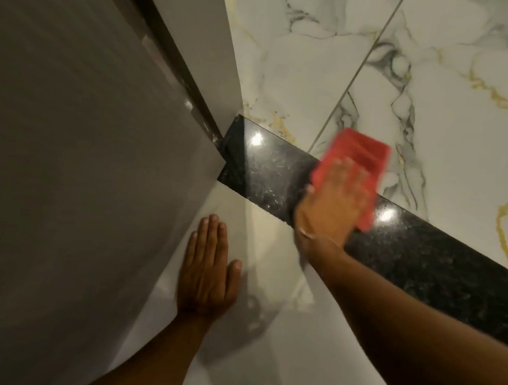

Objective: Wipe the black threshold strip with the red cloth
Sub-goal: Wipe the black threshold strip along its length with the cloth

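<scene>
The black speckled threshold strip (267,172) runs diagonally across the floor from the door frame at centre to the right edge. The red cloth (358,156) lies flat across the strip near its middle, its far edge reaching onto the marble tile. My right hand (332,206) presses flat on the cloth with fingers spread; hand and cloth are motion-blurred. My left hand (208,268) rests flat, palm down, on the pale floor tile beside the door, holding nothing.
A grey door panel (79,160) fills the left side, with a dark door frame edge (179,54) meeting the strip's left end. White marble tiles with gold and grey veins (427,85) lie beyond the strip. Glossy pale tile (279,334) is on the near side.
</scene>
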`<state>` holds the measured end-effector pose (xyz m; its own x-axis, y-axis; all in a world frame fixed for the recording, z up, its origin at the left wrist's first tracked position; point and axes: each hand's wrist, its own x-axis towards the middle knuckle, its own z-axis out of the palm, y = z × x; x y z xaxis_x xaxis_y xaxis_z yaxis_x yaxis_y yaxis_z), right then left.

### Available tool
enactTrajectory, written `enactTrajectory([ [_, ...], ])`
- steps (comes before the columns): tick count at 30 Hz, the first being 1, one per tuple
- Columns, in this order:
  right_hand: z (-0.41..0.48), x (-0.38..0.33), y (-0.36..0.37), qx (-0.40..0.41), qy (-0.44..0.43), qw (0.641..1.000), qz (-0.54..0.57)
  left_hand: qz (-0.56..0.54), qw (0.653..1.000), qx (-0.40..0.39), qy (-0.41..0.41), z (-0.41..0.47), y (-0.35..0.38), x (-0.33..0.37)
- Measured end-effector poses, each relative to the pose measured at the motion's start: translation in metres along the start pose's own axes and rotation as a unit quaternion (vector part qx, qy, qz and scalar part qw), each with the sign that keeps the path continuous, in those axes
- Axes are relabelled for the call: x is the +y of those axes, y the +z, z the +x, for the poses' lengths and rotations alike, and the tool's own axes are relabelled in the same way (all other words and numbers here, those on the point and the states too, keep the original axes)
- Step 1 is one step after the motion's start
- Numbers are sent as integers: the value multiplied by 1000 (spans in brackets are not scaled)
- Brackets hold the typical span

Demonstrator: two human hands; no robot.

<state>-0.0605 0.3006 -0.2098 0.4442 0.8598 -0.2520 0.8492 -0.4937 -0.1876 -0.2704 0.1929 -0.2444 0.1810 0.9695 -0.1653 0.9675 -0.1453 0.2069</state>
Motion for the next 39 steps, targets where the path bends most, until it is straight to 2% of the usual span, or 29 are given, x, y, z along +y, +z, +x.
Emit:
enactTrajectory([
  [1, 3, -27, 4, -16, -67, 998, -11, 7, 1000, 3, -3, 0, 1, -1],
  [2, 1, -42, 11, -36, -170, 984, -30, 14, 1000, 3, -5, 0, 2, -1],
  [4, -16, -31, 17, -81, -350, 931, -65, 13, 1000, 1, -10, 0, 2, 0],
  [5, -28, -10, 15, -97, -383, 916, -69, 8, 1000, -2, -11, -1, 0, 1],
  [6, -39, 13, 11, -110, -384, 914, -67, 3, 1000, -5, -9, -1, -1, 1],
  [7, -46, 32, 8, -104, -352, 928, -62, -2, 1000, -10, -7, -1, -2, 1],
  [9, -36, 41, 4, -64, -214, 973, -53, -5, 1000, -12, -8, -1, -3, 1],
  [11, -7, -5, 3, -33, -69, 997, -20, -2, 1000, -12, -16, 1, -2, 1],
  [12, 8, -37, 4, -34, -45, 998, 5, 0, 1000, -13, -17, 1, -2, 1],
  [13, 16, -66, 6, -45, -63, 997, 12, 0, 1000, -12, -17, 1, -1, 1],
  [15, 16, -98, 12, -67, -201, 977, -16, 5, 1000, -14, -20, 1, 0, 0],
  [17, -1, -76, 14, -103, -332, 937, -46, 15, 1000, -13, -17, 1, -1, -1],
  [19, -25, -18, 9, -123, -405, 903, -76, 5, 1000, -11, -15, -1, -3, 0],
  [20, -30, 10, 5, -117, -411, 900, -84, -7, 1000, -14, -15, -1, -4, 1],
  [22, -17, 27, 1, -78, -349, 931, -81, -15, 1000, -15, -16, 0, -5, 4],
  [24, 3, -17, 3, -48, -230, 971, -44, -11, 1000, -6, -19, 2, -5, 2],
  [25, 7, -46, 4, -52, -197, 979, -18, -9, 1000, -1, -19, 2, -4, 2],
  [26, 7, -71, 5, -63, -202, 977, 2, -2, 1000, 3, -16, 1, -3, 0],
  [28, -4, -86, 11, -101, -298, 949, -10, 6, 1000, 6, -7, -2, -3, -1],
  [30, -15, -44, 10, -113, -388, 914, -50, 0, 1000, 9, 4, -1, -4, 1],
  [31, -21, -11, 9, -112, -402, 906, -63, -4, 1000, 7, 4, -1, -5, 3],
  [32, -25, 20, 8, -99, -390, 914, -58, -6, 1000, 1, 0, -1, -7, 4],
  [33, -28, 47, 4, -82, -340, 936, -43, -10, 1000, -7, -5, -2, -9, 7],
  [35, -23, 67, -4, -44, -182, 982, -11, -24, 999, -20, -14, -3, -11, 14],
  [36, -20, 63, -3, -27, -125, 992, -3, -28, 999, -23, -15, -2, -10, 19],
  [37, -20, 55, -4, -27, -110, 994, -4, -28, 999, -28, -10, -1, -9, 23],
  [38, -24, 54, -2, -33, -143, 989, -14, -25, 999, -33, 0, -1, -6, 28],
  [39, -33, 62, 1, -40, -220, 975, -22, -22, 999, -35, 7, -2, -3, 32],
])
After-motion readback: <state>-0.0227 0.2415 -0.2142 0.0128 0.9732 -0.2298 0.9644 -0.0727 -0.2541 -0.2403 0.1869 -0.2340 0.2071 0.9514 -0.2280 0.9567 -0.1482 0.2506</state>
